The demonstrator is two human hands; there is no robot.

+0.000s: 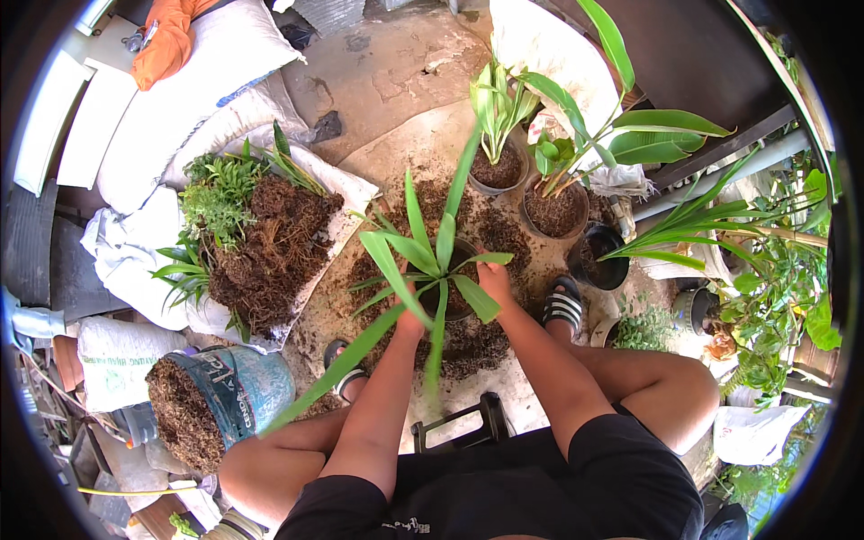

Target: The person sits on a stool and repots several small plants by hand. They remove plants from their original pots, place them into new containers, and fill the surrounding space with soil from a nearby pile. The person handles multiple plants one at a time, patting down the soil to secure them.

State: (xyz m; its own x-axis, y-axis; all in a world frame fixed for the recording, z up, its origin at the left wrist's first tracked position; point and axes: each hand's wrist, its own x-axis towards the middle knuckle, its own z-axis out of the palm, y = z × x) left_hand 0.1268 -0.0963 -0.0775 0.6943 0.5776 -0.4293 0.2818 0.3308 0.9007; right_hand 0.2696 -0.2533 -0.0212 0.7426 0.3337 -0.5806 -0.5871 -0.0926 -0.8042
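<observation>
A dark pot [454, 303] with a long-leaved green plant [432, 256] stands amid spilled soil [468, 351] between my legs. My right hand [492, 279] grips the right side of this pot, just under the leaves. My left hand [409, 310] is on the pot's left side, partly covered by leaves, its fingers wrapped at the rim. Some long leaves reach down across my left forearm. The soil inside is mostly hidden by the foliage.
Potted plants [553, 211] and a black pot [594, 256] stand right. Left are a soil and plant heap [270, 252] on sacking, white sacks [162, 135] and a tipped bucket [243, 396] of soil. A black frame [490, 414] sits before me; foliage [765, 297] lines the right edge.
</observation>
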